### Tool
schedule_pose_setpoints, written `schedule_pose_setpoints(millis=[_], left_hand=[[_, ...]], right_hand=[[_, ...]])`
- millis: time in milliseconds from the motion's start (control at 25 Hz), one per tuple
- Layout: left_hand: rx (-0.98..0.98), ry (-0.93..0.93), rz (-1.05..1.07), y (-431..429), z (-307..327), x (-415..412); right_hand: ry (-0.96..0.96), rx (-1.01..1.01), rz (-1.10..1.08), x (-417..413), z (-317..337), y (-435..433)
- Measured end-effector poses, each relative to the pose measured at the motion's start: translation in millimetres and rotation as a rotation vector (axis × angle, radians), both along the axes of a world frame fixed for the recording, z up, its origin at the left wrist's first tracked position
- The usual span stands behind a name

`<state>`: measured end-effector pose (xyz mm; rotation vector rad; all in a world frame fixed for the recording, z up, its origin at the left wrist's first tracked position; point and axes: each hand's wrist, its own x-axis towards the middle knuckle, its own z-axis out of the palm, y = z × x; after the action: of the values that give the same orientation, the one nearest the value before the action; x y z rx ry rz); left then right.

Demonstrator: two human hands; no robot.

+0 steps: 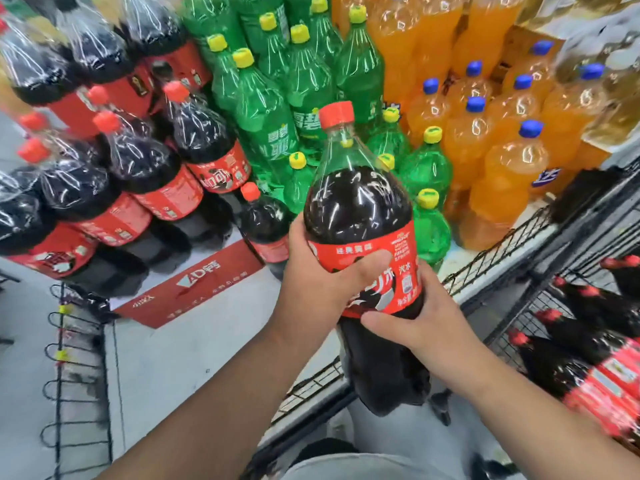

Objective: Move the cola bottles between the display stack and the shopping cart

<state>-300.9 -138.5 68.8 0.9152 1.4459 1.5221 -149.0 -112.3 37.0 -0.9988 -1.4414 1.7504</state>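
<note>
I hold one large cola bottle upright in mid-air, red cap on top and red label around its middle. My left hand wraps the label from the left, thumb across the front. My right hand grips the lower right side just under the label. The display stack of shrink-wrapped cola bottles rises at the left. A single cola bottle stands on the floor beside it. The wire shopping cart is at the right, with several cola bottles lying inside.
Green soda bottles with yellow caps fill the middle back, and orange soda bottles with blue caps stand to the right of them. A red floor sign lies under the cola stack. A black wire rack stands at the lower left.
</note>
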Motion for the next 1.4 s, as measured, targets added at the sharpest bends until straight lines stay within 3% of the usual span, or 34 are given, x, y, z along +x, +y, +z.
schedule_pose_setpoints(millis=[360, 640, 880, 1120, 1400], left_hand=[[-0.011, 0.083, -0.143, 6, -13, -84], [0.013, 0.100, -0.044, 9, -45, -100], [0.028, 0.229, -0.052, 7, -61, -110], [0.000, 0.270, -0.069, 7, -99, -125], [-0.057, 0.262, -0.085, 13, -149, -129]], right_hand=[[-0.050, 0.016, 0.094, -56, -32, 18], [-0.143, 0.004, 0.182, -75, -44, 35], [-0.306, 0.109, 0.138, -98, -58, 32], [-0.385, 0.056, 0.101, -122, -94, 35], [-0.344, -0.082, 0.094, -135, -134, 38]])
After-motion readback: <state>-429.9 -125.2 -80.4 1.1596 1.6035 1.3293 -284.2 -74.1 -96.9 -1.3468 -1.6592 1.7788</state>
